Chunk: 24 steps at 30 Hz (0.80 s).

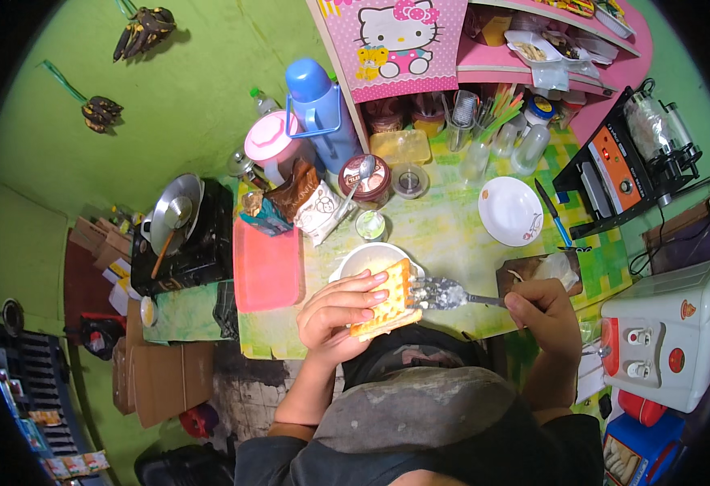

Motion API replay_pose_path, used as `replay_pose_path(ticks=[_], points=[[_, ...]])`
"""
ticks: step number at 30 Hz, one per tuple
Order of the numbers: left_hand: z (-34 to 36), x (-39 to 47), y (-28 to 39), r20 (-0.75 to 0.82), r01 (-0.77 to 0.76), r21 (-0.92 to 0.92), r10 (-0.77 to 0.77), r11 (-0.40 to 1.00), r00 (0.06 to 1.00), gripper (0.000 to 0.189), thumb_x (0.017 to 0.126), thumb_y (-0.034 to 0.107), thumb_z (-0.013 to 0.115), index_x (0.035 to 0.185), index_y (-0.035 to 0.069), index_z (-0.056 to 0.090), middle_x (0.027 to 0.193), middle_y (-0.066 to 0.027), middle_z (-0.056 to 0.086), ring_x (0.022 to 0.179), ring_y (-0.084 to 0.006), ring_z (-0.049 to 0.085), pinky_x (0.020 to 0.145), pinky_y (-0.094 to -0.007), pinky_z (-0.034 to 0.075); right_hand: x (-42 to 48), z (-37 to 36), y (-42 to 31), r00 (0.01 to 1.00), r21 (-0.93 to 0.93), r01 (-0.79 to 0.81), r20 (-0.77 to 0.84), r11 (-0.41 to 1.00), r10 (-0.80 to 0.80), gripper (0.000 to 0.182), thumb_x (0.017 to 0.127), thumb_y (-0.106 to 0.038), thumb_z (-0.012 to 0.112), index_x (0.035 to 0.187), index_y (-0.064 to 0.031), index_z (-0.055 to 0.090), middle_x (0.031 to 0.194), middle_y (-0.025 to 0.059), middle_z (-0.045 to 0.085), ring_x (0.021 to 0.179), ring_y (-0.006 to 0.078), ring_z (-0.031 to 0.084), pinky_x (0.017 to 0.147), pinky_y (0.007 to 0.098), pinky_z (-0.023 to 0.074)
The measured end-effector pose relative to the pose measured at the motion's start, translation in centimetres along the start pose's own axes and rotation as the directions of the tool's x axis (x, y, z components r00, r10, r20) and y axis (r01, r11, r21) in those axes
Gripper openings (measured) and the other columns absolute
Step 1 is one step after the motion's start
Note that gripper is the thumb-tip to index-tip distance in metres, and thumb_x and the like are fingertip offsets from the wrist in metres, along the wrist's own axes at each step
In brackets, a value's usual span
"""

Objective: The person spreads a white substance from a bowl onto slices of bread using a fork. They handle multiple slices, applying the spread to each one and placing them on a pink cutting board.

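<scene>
My left hand (336, 313) holds a grilled sandwich (391, 297) of toasted, ridged bread at the table's near edge, its fingers across one face. Pinched in my right hand (537, 313) is the handle of a fork (443, 294); its wide tines are smeared with a pale, lumpy food and meet the sandwich's right side. Partly hidden behind the sandwich, a white bowl (367, 255) holds pale food. Just beyond it stands a small cup (371, 225) with green and white contents. A metal spoon (361, 176) lies over a brown-lidded tub (355, 188).
On the left are a pink tray (267, 267) and a black stove (209, 243) bearing a wok (175, 212). To the right lie a white plate (510, 211), a blue-handled knife (553, 212) and a dark board (528, 276) near a cup sealer (616, 164). A blue flask (324, 121) stands behind.
</scene>
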State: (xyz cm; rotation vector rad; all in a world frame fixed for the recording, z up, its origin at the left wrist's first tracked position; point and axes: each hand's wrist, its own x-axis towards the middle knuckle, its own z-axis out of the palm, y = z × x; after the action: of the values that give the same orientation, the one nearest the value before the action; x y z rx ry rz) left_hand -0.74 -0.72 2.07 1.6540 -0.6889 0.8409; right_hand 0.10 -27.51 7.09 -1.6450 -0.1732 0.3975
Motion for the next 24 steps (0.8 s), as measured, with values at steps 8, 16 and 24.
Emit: replay_pose_path(ticks=[8, 16, 24], points=[[0.0, -0.2, 0.8, 0.005, -0.194, 0.215, 0.197, 0.957, 0.98, 0.031, 0.07, 0.014, 0.073, 0.087, 0.008, 0.048, 0.087, -0.0106, 0.064, 0.088, -0.0338, 0.063, 0.077, -0.0419, 0.051, -0.7, 1.3, 0.0, 0.999, 0.041, -0.027, -0.046, 0.999, 0.029, 0.03, 0.082, -0.011, 0.055, 0.055, -0.0013, 0.045, 0.052, -0.0054, 0.037, 0.054, 0.0026, 0.032, 0.048, 0.0226, 0.0237], [-0.7, -0.6, 1.3, 0.093, -0.281, 0.229, 0.267, 0.932, 0.959, 0.018, 0.079, 0.013, 0.062, 0.088, 0.007, 0.048, 0.088, -0.0098, 0.064, 0.088, -0.0339, 0.063, 0.076, -0.0417, 0.051, 0.0, 1.3, 1.2, 0.972, -0.181, 0.08, -0.205, 0.98, -0.118, 0.029, 0.082, -0.009, 0.056, 0.057, 0.0004, 0.045, 0.05, -0.0027, 0.035, 0.052, 0.0043, 0.031, 0.047, 0.0242, 0.0234], [-0.8, -0.4, 1.2, 0.113, -0.259, 0.247, 0.238, 0.934, 0.965, 0.017, 0.078, 0.011, 0.061, 0.087, 0.007, 0.048, 0.087, -0.0108, 0.064, 0.087, -0.0343, 0.063, 0.075, -0.0414, 0.051, -1.4, 1.3, -0.3, 0.977, -0.055, 0.113, -0.174, 0.992, -0.121, 0.028, 0.079, -0.005, 0.057, 0.056, 0.0017, 0.044, 0.049, -0.0022, 0.034, 0.051, 0.0052, 0.029, 0.046, 0.0257, 0.0217]])
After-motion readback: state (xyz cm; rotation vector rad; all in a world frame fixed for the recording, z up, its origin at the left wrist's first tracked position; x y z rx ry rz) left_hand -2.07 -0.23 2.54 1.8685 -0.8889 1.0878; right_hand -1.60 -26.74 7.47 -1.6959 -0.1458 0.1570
